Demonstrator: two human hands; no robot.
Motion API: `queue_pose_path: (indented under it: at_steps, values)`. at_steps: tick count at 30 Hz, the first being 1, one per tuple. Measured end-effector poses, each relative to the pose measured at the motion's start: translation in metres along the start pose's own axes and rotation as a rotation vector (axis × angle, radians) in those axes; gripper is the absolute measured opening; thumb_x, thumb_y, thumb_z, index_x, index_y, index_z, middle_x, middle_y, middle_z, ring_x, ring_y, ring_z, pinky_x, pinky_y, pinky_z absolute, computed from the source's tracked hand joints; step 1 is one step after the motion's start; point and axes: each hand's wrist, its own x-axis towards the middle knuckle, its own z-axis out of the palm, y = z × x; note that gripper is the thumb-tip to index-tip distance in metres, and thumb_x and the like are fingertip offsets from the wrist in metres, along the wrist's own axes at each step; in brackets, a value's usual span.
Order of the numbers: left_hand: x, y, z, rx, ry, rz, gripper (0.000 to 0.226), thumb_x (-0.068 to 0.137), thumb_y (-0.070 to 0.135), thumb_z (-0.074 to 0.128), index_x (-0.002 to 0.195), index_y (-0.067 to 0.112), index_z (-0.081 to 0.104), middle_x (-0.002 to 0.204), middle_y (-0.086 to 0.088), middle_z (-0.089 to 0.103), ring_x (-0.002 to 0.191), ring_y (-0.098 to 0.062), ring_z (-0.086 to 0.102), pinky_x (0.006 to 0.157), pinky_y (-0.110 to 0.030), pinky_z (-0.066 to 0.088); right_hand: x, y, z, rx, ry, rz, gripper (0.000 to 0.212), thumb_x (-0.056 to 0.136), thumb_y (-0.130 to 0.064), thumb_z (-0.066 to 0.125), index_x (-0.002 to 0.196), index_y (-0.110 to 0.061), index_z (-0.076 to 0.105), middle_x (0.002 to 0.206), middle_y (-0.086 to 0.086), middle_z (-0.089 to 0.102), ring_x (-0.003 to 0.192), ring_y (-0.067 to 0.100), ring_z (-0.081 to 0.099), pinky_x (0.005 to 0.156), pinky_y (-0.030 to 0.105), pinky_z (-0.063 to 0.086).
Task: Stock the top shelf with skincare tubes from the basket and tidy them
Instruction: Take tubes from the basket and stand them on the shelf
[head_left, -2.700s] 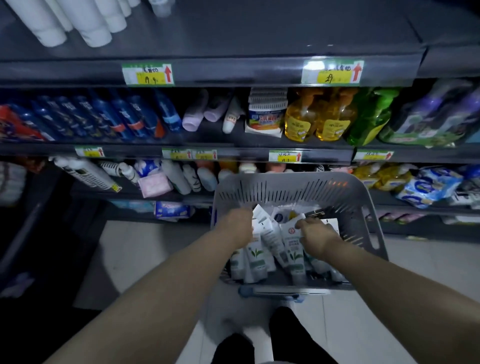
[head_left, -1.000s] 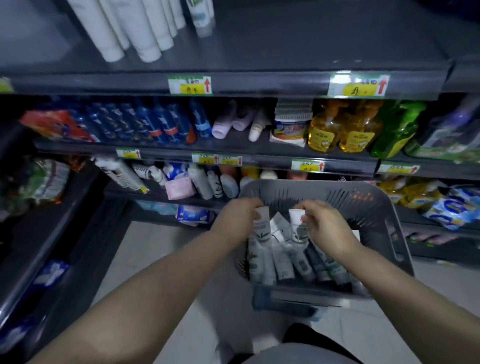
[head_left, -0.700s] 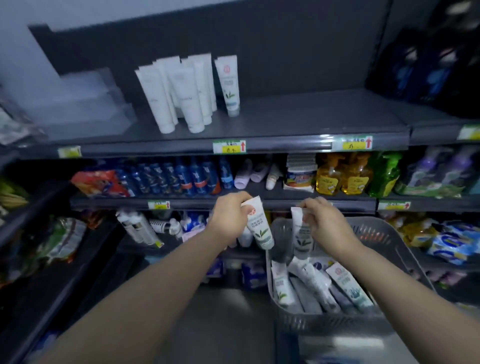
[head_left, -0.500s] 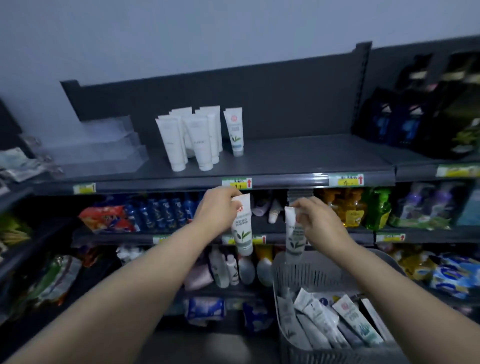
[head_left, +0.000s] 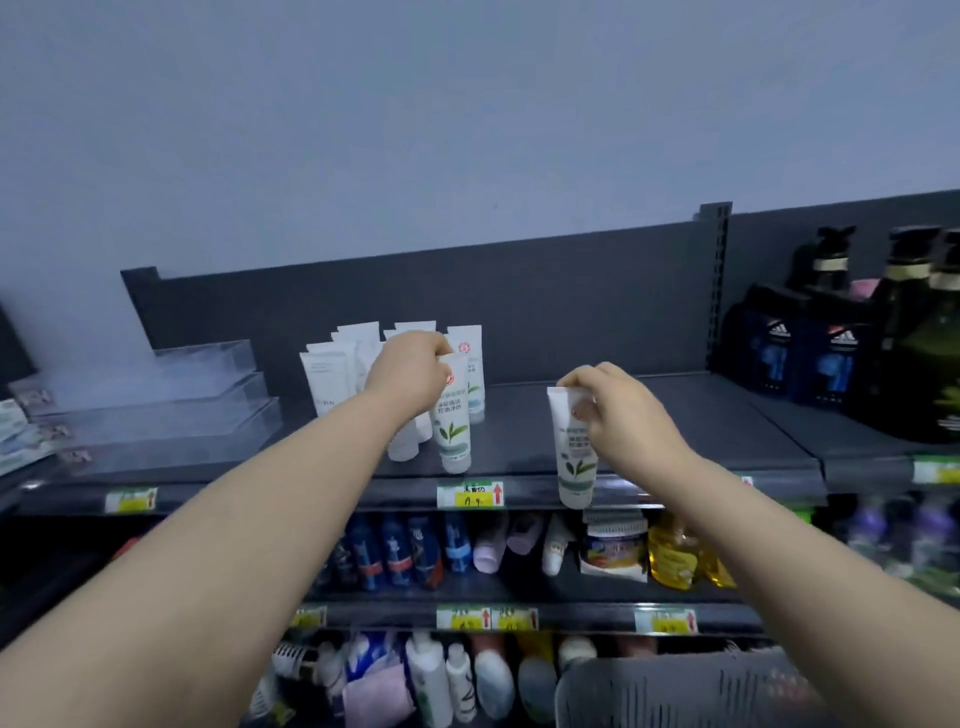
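Two arms: both are reaching forward and up from the lower corners of the view toward the top shelf (head_left: 675, 415), forearms bare.
Left hand (head_left: 408, 374): it is hovering over the left part of the shelf, knuckles up, fingers curled downward.
Left grip: the fingers are closing around the flat crimped end of a left tube (head_left: 453, 431); the tube is hanging cap-down with its cap at or just above the shelf surface; contact cannot be told.
Right hand (head_left: 623, 410): it is sitting lower and further right, near the shelf's front lip, wrist bent slightly down.
Right grip: thumb and fingers are pinching the upper part of a right tube (head_left: 574, 457); the tube is hanging cap-down in front of the shelf edge, its cap overlapping the price rail.
Tubes: both are showing white, smooth plastic bodies, a green leaf print, a red round mark near the top and a pale cap.
Stocked tubes (head_left: 332, 374): several white tubes are standing cap-down in a cluster behind and beside the left hand; the left tube is hanging just in front of them.
Shelf: it is presenting a dark, matte, flat metal surface; the span right of the cluster is lying bare.
Price tag (head_left: 470, 493): a green-and-yellow label with a red arrow is sitting on the rail between the two hands.
Basket (head_left: 675, 696): a grey, slotted plastic rim is showing at the bottom right, well below the hands.
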Motion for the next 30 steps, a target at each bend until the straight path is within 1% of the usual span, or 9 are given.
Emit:
queue_pose_path:
  at_steps: [6,9,12,16,19,21,23,27,30]
  values:
    - [0.058,-0.004,0.026,0.070,-0.063,0.068,0.026,0.085,0.003,0.049,0.102,0.012,0.067,0.106,-0.004,0.066,0.099,-0.025,0.060,0.071,-0.028,0.041,0.033,0.004,0.012,0.002,0.042,0.050,0.027,0.091,-0.007,0.047,0.103,-0.029,0.058,0.096,-0.010,0.050,0.086,0.015,0.052,0.074,0.037,0.047]
    - [0.084,-0.011,0.038,0.099,-0.141,0.095,0.025,0.084,0.001,0.049,0.099,0.013,0.065,0.105,-0.005,0.066,0.095,-0.026,0.061,0.068,-0.029,0.043,0.044,0.000,0.021,0.021,0.063,0.083,0.025,0.092,-0.009,0.047,0.101,-0.029,0.058,0.095,-0.010,0.051,0.085,0.013,0.051,0.072,0.033,0.043]
    - [0.102,-0.019,0.051,0.138,-0.203,0.148,0.026,0.084,0.000,0.048,0.097,0.015,0.065,0.103,-0.004,0.066,0.095,-0.025,0.061,0.067,-0.029,0.044,0.057,-0.008,0.031,0.023,0.078,0.116,0.025,0.092,-0.010,0.047,0.103,-0.029,0.059,0.098,-0.009,0.053,0.087,0.013,0.053,0.076,0.035,0.046]
    - [0.117,-0.030,0.066,0.161,-0.226,0.207,0.023,0.084,0.001,0.049,0.093,0.017,0.062,0.105,-0.006,0.065,0.092,-0.025,0.057,0.066,-0.029,0.041,0.074,-0.021,0.049,-0.004,0.110,0.128,0.027,0.093,-0.009,0.047,0.105,-0.030,0.058,0.098,-0.009,0.052,0.086,0.013,0.053,0.074,0.035,0.047]
    - [0.125,-0.035,0.065,0.182,-0.265,0.248,0.023,0.086,0.007,0.053,0.103,0.017,0.065,0.109,-0.005,0.065,0.102,-0.025,0.060,0.071,-0.031,0.047,0.087,-0.032,0.062,-0.013,0.107,0.120,0.027,0.091,-0.008,0.047,0.105,-0.029,0.058,0.100,-0.008,0.053,0.088,0.015,0.054,0.076,0.037,0.048]
    - [0.129,-0.038,0.053,0.169,-0.254,0.289,0.030,0.090,0.016,0.057,0.119,0.016,0.062,0.119,-0.003,0.063,0.113,-0.025,0.057,0.083,-0.034,0.050,0.096,-0.039,0.072,-0.016,0.094,0.109,0.028,0.090,-0.007,0.048,0.105,-0.027,0.058,0.101,-0.006,0.054,0.089,0.016,0.054,0.077,0.039,0.048]
    - [0.130,-0.045,0.038,0.127,-0.198,0.296,0.034,0.095,0.022,0.053,0.128,0.017,0.056,0.127,-0.002,0.060,0.118,-0.024,0.054,0.084,-0.033,0.046,0.105,-0.044,0.084,-0.024,0.066,0.104,0.029,0.089,-0.006,0.048,0.107,-0.026,0.058,0.100,-0.004,0.054,0.090,0.018,0.055,0.078,0.039,0.049]
    - [0.130,-0.067,0.010,0.084,-0.071,0.234,0.033,0.098,0.021,0.044,0.129,0.019,0.052,0.131,-0.003,0.058,0.116,-0.024,0.055,0.082,-0.033,0.045,0.120,-0.051,0.110,-0.046,0.018,0.140,0.035,0.085,-0.001,0.047,0.108,-0.024,0.057,0.095,-0.004,0.052,0.090,0.020,0.055,0.075,0.040,0.050]
    - [0.127,-0.080,-0.004,0.055,-0.053,0.194,0.034,0.098,0.018,0.042,0.131,0.017,0.052,0.132,-0.003,0.057,0.117,-0.023,0.054,0.082,-0.031,0.042,0.128,-0.052,0.125,-0.029,-0.013,0.171,0.038,0.083,0.001,0.045,0.108,-0.025,0.057,0.093,-0.005,0.050,0.089,0.019,0.055,0.075,0.042,0.051]
